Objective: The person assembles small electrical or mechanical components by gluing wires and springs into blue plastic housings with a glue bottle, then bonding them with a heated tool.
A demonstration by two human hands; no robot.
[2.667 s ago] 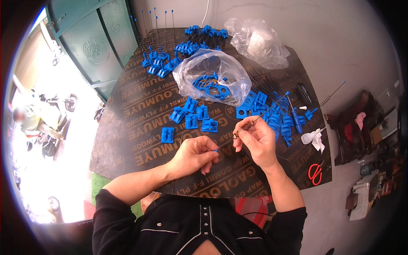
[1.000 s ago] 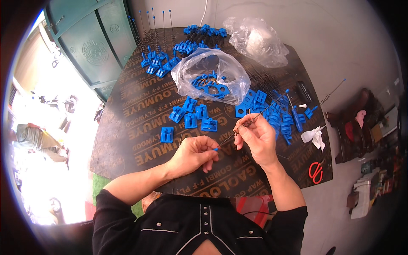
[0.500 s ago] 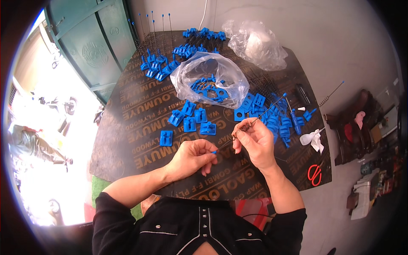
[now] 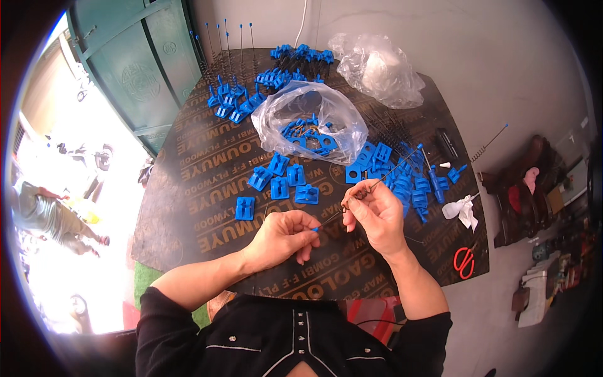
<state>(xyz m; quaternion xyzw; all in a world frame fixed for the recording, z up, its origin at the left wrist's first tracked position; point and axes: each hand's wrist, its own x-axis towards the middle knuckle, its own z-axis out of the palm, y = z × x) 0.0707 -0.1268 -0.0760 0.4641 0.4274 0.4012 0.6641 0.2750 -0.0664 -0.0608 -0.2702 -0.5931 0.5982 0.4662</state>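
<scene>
Moved little since before: left hand (image 4: 279, 235) pinching blue tip, right hand (image 4: 377, 210) gripping thin dark wire spring (image 4: 383, 176), held taut near front edge of dark plywood table (image 4: 207, 188).

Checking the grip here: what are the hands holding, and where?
A thin blue-tipped metal rod: left hand pinches its near tip, right hand its middle.
</scene>
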